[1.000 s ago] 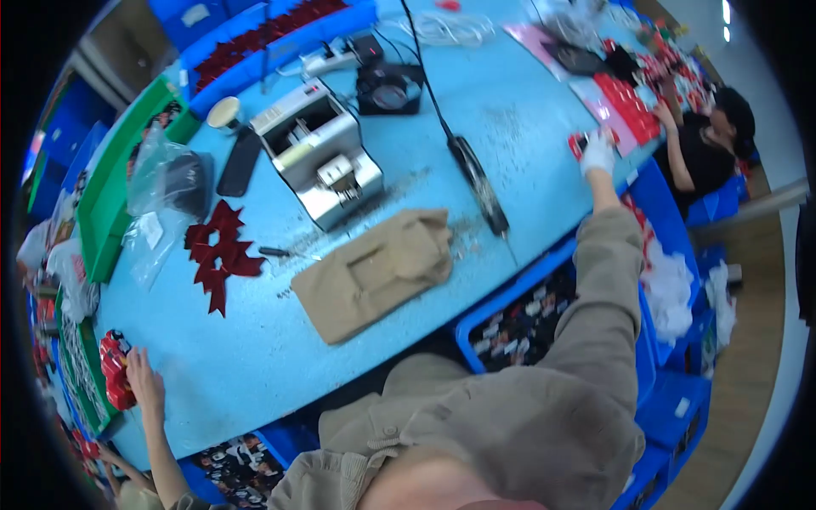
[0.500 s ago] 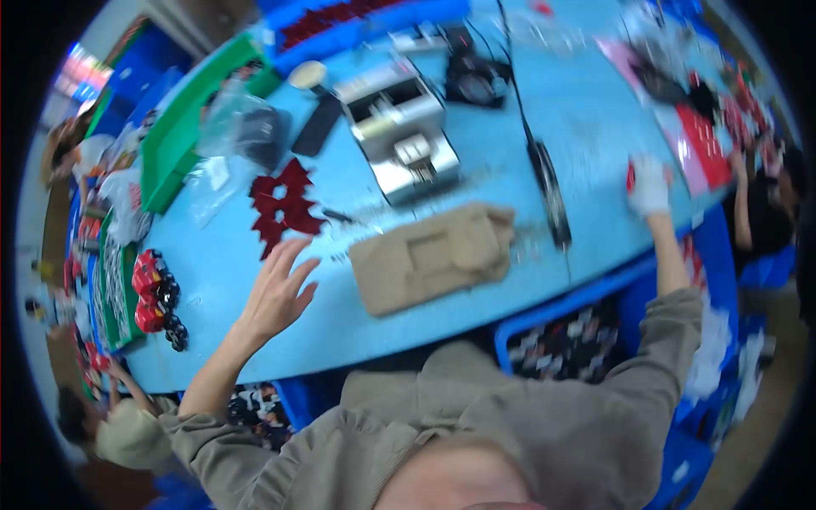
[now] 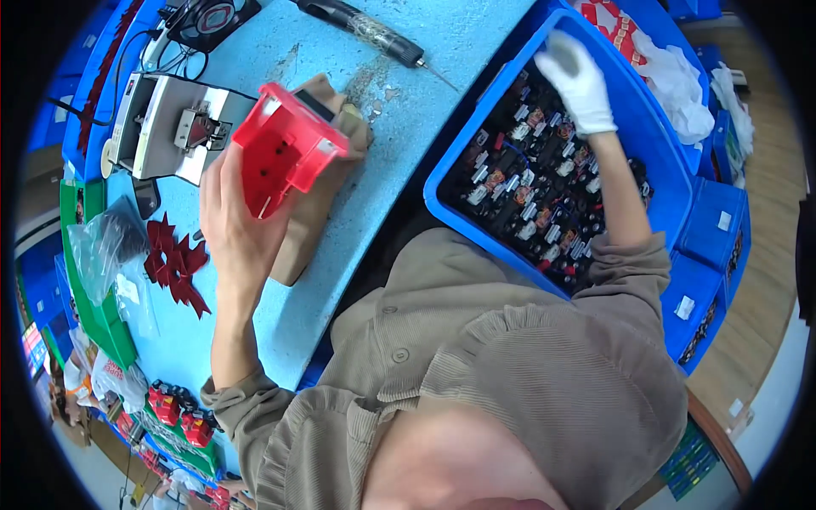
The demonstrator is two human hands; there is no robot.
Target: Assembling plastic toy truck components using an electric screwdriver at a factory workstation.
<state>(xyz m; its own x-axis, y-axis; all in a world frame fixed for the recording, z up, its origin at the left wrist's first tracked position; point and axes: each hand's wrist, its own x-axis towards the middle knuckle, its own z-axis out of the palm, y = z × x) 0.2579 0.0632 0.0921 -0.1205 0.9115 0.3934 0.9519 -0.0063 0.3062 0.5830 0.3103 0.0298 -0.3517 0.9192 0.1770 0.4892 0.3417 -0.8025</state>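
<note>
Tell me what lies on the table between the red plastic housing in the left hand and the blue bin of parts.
In the head view, only bare blue table lies between the red plastic housing and the blue bin; the screwdriver tip sits just beyond.

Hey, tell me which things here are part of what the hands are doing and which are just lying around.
In use:
- red plastic housing, held in left hand
- blue bin of small parts, gloved right hand reaching in

Lying about:
- tan cloth pad
- grey bench machine
- dark red cut pieces
- black pen-shaped tool
- clear bags

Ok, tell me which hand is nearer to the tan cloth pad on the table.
Left. The left hand, holding a red plastic housing, is right over the tan cloth pad. The gloved right hand is off in the blue bin of parts.
</note>
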